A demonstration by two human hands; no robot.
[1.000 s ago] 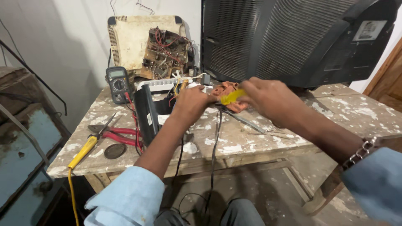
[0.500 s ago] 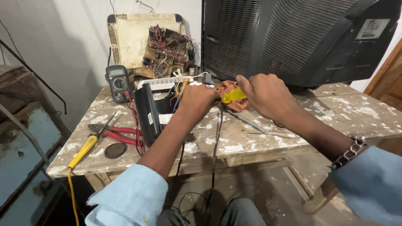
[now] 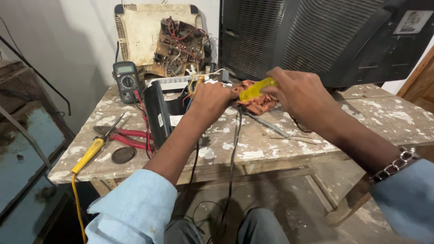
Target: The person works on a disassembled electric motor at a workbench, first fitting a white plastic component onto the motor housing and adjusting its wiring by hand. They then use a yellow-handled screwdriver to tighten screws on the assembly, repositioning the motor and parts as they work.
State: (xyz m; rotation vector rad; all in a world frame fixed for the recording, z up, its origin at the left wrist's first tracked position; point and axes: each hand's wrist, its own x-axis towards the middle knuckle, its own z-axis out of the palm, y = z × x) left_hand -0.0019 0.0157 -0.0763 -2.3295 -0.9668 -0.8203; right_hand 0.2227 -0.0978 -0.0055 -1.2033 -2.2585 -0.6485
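Both hands have edged slightly left over the half second. I've got my right hand gripping the yellow screwdriver handle, long axis tilted, its far end aimed down-left toward my left hand, which is clenched beside the black open unit over the orange cloth.

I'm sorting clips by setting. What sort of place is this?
Probably a small electronics repair workshop: a dark handheld multimeter stands on the paint-flecked wooden bench, an exposed brown circuit board leans in a cream casing, and the right hand holds a yellow-handled screwdriver.
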